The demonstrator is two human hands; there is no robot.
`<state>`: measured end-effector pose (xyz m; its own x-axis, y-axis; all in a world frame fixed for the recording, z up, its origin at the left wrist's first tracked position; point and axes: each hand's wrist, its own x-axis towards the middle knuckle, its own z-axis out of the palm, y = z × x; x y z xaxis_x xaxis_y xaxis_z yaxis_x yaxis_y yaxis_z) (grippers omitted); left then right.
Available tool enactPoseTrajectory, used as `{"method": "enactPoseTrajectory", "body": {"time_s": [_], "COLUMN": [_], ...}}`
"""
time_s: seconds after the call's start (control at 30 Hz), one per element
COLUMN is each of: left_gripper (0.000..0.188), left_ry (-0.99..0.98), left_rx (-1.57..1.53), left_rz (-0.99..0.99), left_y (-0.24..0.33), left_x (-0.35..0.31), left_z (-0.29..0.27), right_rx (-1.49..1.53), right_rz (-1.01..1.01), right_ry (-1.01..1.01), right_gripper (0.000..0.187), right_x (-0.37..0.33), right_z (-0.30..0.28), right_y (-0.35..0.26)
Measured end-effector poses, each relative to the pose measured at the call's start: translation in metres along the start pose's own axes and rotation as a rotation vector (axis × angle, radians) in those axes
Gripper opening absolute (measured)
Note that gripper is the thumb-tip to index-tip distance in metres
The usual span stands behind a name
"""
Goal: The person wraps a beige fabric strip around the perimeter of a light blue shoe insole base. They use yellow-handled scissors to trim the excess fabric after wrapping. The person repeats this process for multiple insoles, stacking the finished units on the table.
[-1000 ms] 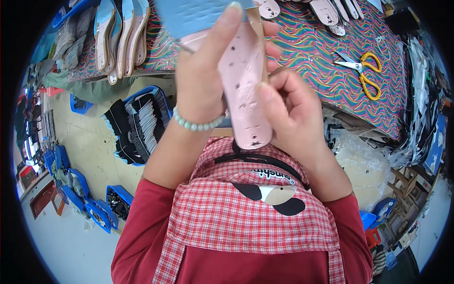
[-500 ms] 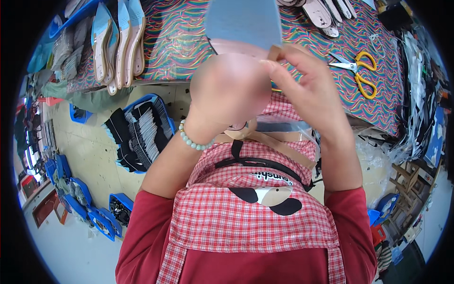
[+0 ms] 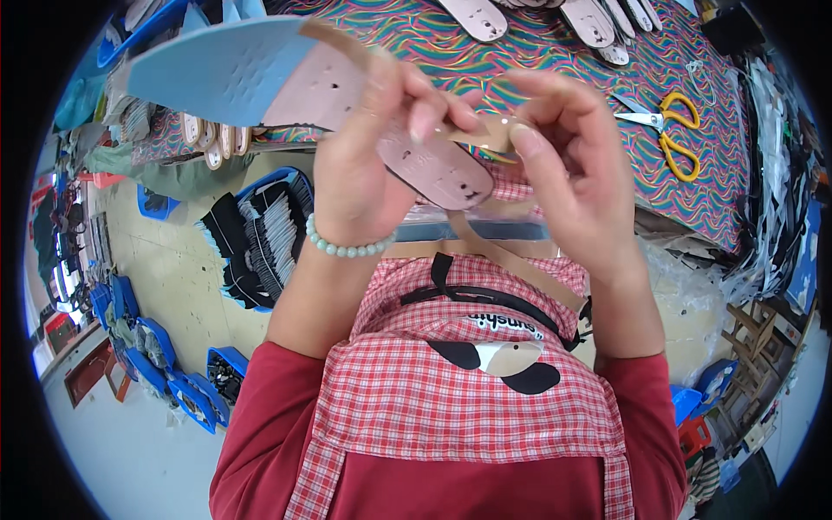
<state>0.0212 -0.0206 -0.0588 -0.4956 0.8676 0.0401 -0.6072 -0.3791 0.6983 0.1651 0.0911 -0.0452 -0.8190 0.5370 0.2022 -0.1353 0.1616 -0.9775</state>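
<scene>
left hand (image 3: pixel 364 169) grips insole (image 3: pixel 290 87), middle hidden; right hand (image 3: pixel 576 160) seemingly pinches tan strip (image 3: pixel 487 135), end covered.

Two hands (image 3: pixel 364 169) (image 3: pixel 585 178), one held insole (image 3: pixel 299 87), one bracelet (image 3: pixel 351 249)

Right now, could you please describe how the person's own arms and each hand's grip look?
Left grip and right grip are both gloveless. A pale green bead bracelet circles the left wrist; the right wrist has none. Plain red sleeves end around the elbows, leaving both forearms bare.
</scene>
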Motion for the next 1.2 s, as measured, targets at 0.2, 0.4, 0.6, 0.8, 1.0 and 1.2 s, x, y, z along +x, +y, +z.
{"method": "enactPoseTrajectory", "body": {"time_s": [0.2,0.4,0.6,0.8,1.0,1.2], "left_gripper": [0.027,0.026,0.023,0.022,0.022,0.023], "left_ry": [-0.108,-0.065,0.088,-0.422,-0.380,0.010], "left_rx": [-0.375,-0.525,0.817,1.485,1.131,0.735], "left_rz": [0.035,0.051,-0.024,0.451,0.113,-0.087], "left_y": [0.018,0.007,0.014,0.059,0.052,0.036], "left_x": [0.006,0.010,-0.018,0.005,-0.005,-0.025], "left_z": [-0.001,0.007,-0.010,-0.002,0.026,0.037], "right_rx": [-0.728,-0.115,-0.575,-0.705,-0.433,-0.057], "right_rz": [-0.256,-0.038,-0.101,-0.258,-0.350,-0.254], "right_ry": [-0.093,0.322,0.033,-0.330,-0.158,0.341], "right_gripper": [0.047,0.035,0.021,0.024,0.034,0.024], "right_x": [-0.012,-0.036,0.011,0.017,0.026,-0.003], "right_z": [0.007,0.068,-0.011,-0.028,-0.037,0.003], "right_y": [0.003,0.019,-0.008,-0.058,-0.064,-0.025]}}
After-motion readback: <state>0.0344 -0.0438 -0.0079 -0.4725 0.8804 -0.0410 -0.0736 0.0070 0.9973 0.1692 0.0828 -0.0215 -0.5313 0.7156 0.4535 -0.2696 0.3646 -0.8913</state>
